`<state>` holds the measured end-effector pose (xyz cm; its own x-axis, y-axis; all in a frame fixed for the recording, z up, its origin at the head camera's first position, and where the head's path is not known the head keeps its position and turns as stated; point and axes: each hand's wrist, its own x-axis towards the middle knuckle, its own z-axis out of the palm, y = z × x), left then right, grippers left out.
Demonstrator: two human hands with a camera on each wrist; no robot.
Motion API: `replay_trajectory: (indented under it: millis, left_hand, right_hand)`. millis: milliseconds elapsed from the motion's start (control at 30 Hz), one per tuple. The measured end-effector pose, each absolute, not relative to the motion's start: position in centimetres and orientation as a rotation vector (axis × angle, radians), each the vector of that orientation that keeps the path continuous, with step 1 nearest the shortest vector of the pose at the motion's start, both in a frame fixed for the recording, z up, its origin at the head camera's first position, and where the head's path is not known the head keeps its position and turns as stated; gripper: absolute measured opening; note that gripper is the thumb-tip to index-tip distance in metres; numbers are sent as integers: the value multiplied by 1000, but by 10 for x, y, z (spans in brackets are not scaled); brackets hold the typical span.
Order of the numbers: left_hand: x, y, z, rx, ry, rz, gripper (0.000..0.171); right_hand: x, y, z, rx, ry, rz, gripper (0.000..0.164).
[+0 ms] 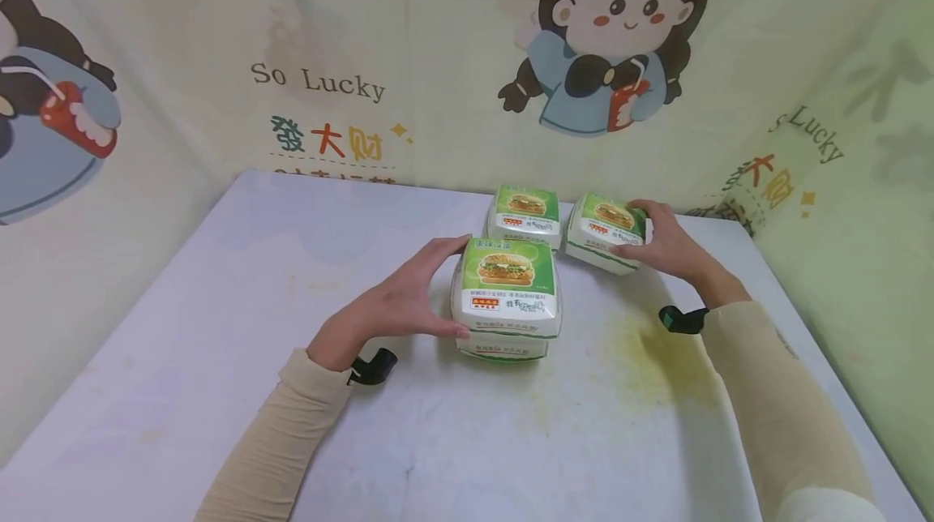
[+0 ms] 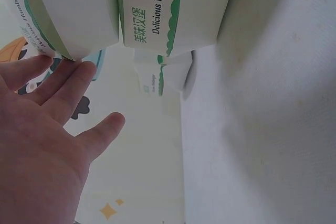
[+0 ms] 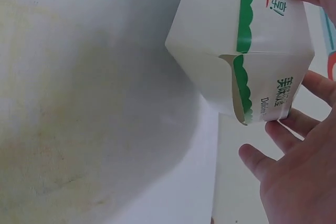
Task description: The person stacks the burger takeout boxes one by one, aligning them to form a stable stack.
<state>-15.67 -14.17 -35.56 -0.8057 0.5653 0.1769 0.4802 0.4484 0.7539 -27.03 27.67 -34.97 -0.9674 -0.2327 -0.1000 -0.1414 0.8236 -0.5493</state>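
Observation:
Two green-and-white hamburger boxes stand stacked at the middle of the table. My left hand point(image 1: 404, 295) holds the upper hamburger box point(image 1: 507, 275) from its left side, thumb at the front edge and fingers at the back. Beneath it sits the lower hamburger box point(image 1: 502, 347), mostly covered. Behind the stack is another hamburger box point(image 1: 520, 222). At its right, my right hand point(image 1: 667, 246) grips a hamburger box point(image 1: 606, 232) across its right side, thumb in front and fingers behind. The right wrist view shows this box point(image 3: 210, 40) tilted above a shadow.
A white table point(image 1: 350, 441) with yellowish stains lies under the boxes. Its back edge meets a printed cloth backdrop point(image 1: 452, 84), which continues along both sides. A dark wrist strap piece point(image 1: 374, 366) shows at the left cuff and another point(image 1: 682, 319) at the right.

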Motion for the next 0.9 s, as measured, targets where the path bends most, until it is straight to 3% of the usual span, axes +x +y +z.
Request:
replay_trajectory:
  millis: [900]
  left_hand:
    - [-157, -141, -356, 919, 2604, 1278, 116]
  right_hand:
    - [-228, 254, -303, -503, 2894, -1239, 73]
